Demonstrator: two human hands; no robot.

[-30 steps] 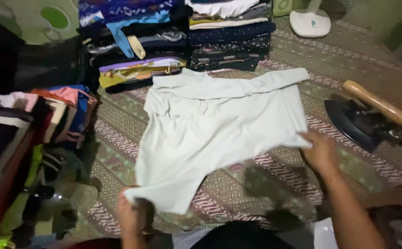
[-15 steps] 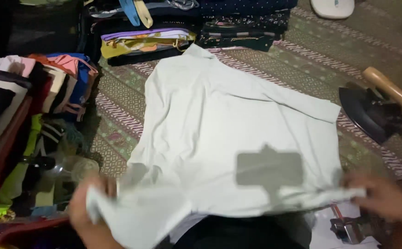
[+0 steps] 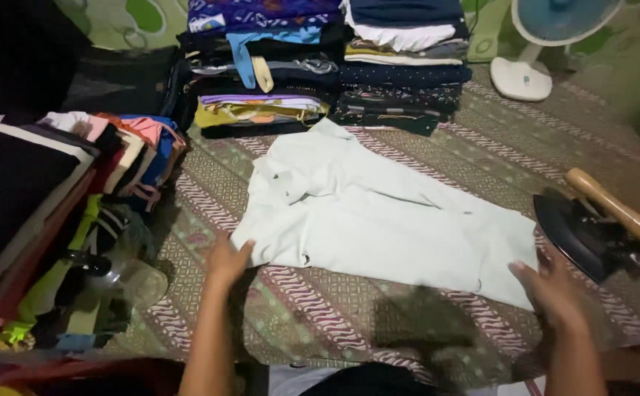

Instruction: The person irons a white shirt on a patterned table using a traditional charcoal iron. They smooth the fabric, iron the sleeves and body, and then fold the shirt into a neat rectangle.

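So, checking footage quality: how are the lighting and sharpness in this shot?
Head view: dim, soft throughout; a dark shadow falls on the patterned mat below the pale shirt; right hand slightly blurred, left hand clearer; left edge nearly black.

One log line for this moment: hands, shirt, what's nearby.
left hand: flat on shirt edge | right hand: at opposite end | shirt: folded, on patterned mat | iron: right

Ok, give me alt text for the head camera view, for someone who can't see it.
Two bare hands, left hand and right hand, press the ends of a folded pale shirt on a patterned mat. Stacks of folded clothes sit behind, an iron to the right, a fan beyond.
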